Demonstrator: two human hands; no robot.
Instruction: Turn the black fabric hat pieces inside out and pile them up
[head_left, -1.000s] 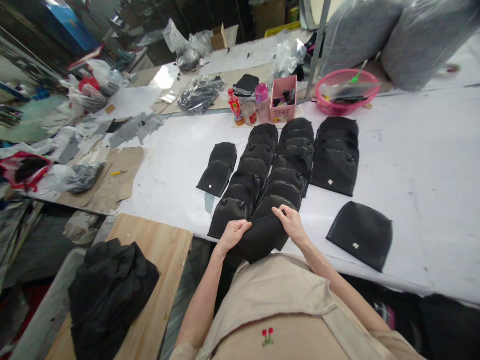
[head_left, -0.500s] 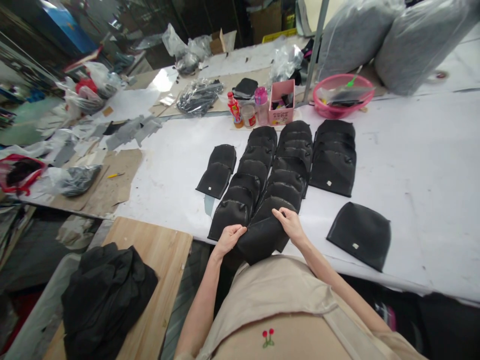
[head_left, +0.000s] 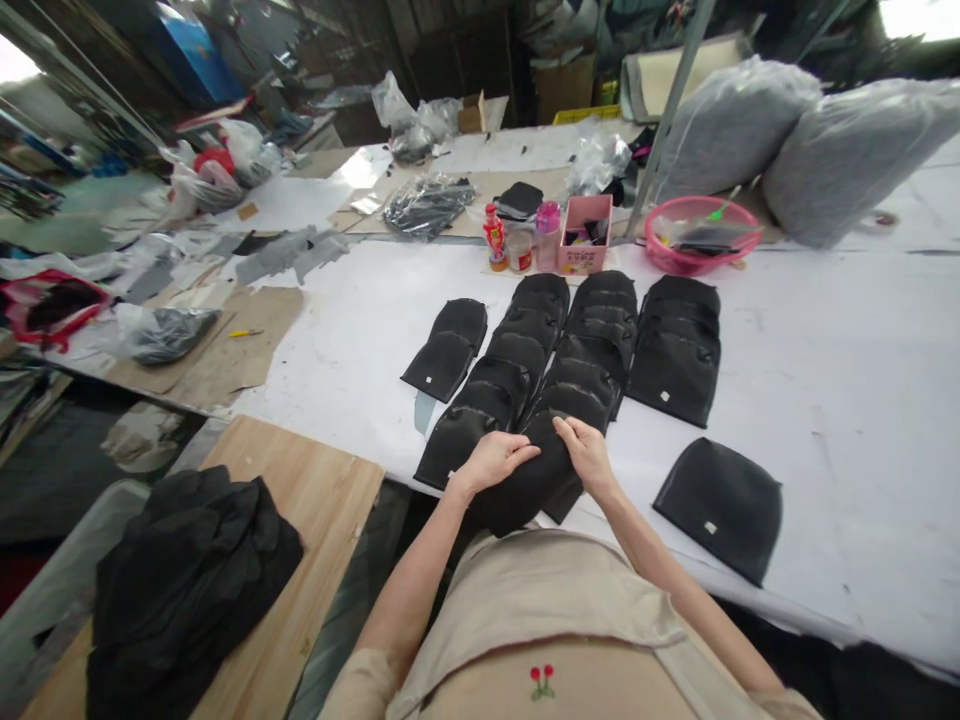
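My left hand (head_left: 495, 460) and my right hand (head_left: 586, 452) both pinch the upper edge of a black fabric piece (head_left: 517, 498), held at the table's front edge close to my body. Beyond it, similar black pieces (head_left: 517, 350) lie overlapped in several slanting rows on the white table (head_left: 847, 400). A short row (head_left: 448, 348) lies to the left, and another row (head_left: 675, 350) with a small white label is at the right. One single black piece (head_left: 720, 508), also with a white label, rests apart near the front edge on the right.
Behind the rows stand a red bottle (head_left: 494, 238), a glass jar (head_left: 519, 251), a pink box (head_left: 585, 236) and a pink basin (head_left: 701, 262). Large stuffed bags (head_left: 862, 160) are at the back right. Dark cloth (head_left: 195, 590) covers part of a wooden board (head_left: 330, 500) at lower left.
My left hand has moved right along the black piece, closer to my right hand. The view has shifted, so the table things appear slightly lower.
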